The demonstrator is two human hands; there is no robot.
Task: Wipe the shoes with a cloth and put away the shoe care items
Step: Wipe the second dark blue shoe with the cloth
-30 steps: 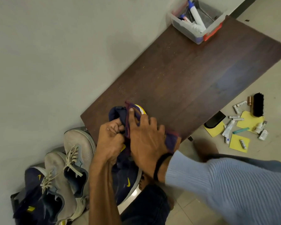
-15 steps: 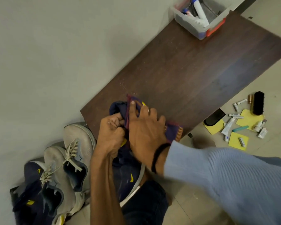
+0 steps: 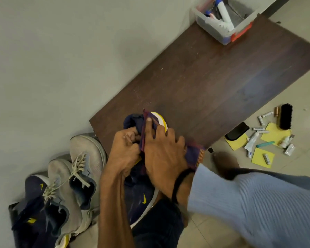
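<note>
A navy shoe (image 3: 141,199) with a yellow logo and white-yellow sole lies between my hands at the near end of the dark wooden bench (image 3: 213,83). My left hand (image 3: 123,151) grips the shoe's upper with curled fingers. My right hand (image 3: 163,151) presses a dark striped cloth (image 3: 193,153) flat against the shoe's side, index finger stretched toward the heel. Shoe care items lie on the floor at the right: a black brush (image 3: 285,118), tubes (image 3: 251,142), small bottles (image 3: 287,142) and yellow cloths (image 3: 262,155).
A pair of grey laced sneakers (image 3: 75,176) and another navy shoe (image 3: 32,208) sit on the floor at the left by the wall. A clear plastic bin (image 3: 224,18) with bottles stands at the bench's far end. A black sponge (image 3: 237,133) lies under the bench edge.
My right hand has slid the cloth back along the shoe's side, uncovering the white-yellow heel sole again. My left hand keeps its grip.
</note>
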